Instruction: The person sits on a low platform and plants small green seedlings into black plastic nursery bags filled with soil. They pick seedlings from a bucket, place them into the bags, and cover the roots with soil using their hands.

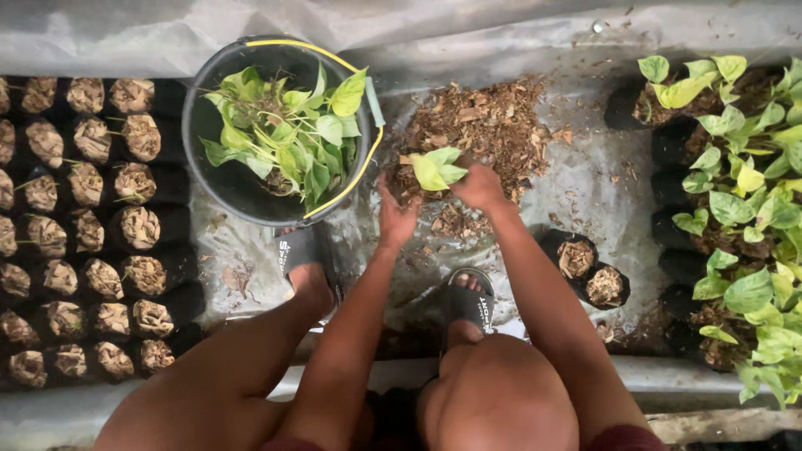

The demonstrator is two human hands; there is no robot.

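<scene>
At the centre of the frame I see a small green leafy cutting (438, 168), pale and broad-leaved, held upright just above the near edge of a loose heap of brown bark and wood-chip mulch (480, 125). My right hand (479, 187) is closed around the base of that cutting, fingers pressed together over the stem, though whatever is under the palm is hidden from me. My left hand (395, 215) sits just beside it to the left, fingers up and loosely cupped against the mulch; I cannot tell whether it pinches anything.

The mulch lies on a sheet of grey plastic (585, 184) spread over the floor, scattered with crumbs. Below the hands, my feet in black slide sandals (468, 301) stand on the sheet, knees bent at the bottom of the frame.

To the upper left of the hands stands a round black plastic bucket with a yellow-trimmed handle (219, 179), filled with more green cuttings. Lower right of centre, two small black grow bags filled with brown mulch (589, 271) sit touching each other. Along the left edge run rows of black grow bags packed with mulch (92, 217), some with thin stems. Along the right edge stand black bags carrying leafy green plants (743, 209).
</scene>
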